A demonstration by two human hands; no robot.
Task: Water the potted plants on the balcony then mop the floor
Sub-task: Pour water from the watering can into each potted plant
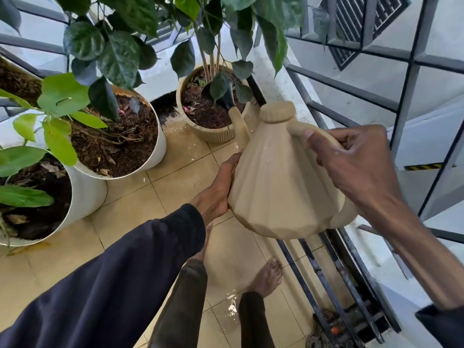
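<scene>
Watering can [281, 182], beige and faceted, was held in air above wet tiled floor [160, 197], tilted forward. Your right hand [351, 156] was clamped round its handle; your left hand [221, 189] was pressed flat against can's side, fingers not curled shut. Black spout head [227, 96] sat over soil of ribbed beige pot [213, 135] by railing [351, 91]. Two white pots [155, 151] stood to left, close together. Mop head [324, 327] lay at railing foot near your bare foot [266, 277].
</scene>
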